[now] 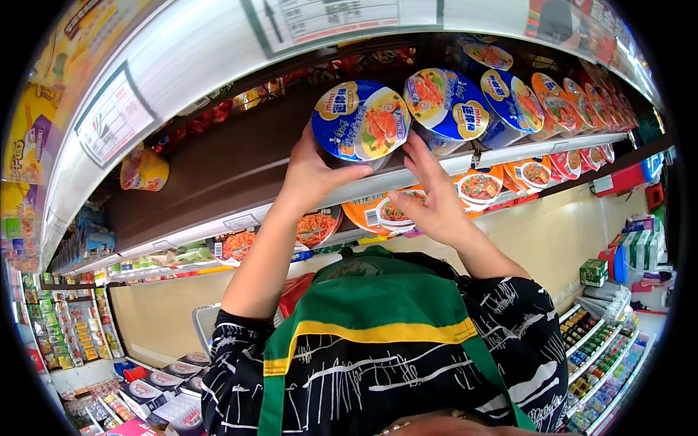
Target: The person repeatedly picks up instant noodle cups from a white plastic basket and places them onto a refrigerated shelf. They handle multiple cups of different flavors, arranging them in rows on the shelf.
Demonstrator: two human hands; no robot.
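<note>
A blue-lidded instant noodle cup [361, 120] sits at the near end of a row on the brown shelf. My left hand [314, 174] is closed round its left side, thumb across the front. On its right, my right hand [434, 190] has its fingers stretched up beside the cup's wall, the thumb spread apart from them. Whether those fingertips press on the cup, I cannot tell. A second blue-lidded cup [446, 104] stands just right of it, and another blue cup [513, 101] follows.
Orange-lidded cups [555, 106] continue the row to the right. A lone yellow cup [145, 168] lies far left on the shelf [218, 171]. Below, bowl noodles [480, 187] line a lower shelf. A white price rail [182, 80] hangs overhead. Packed display racks [603, 356] stand at lower right.
</note>
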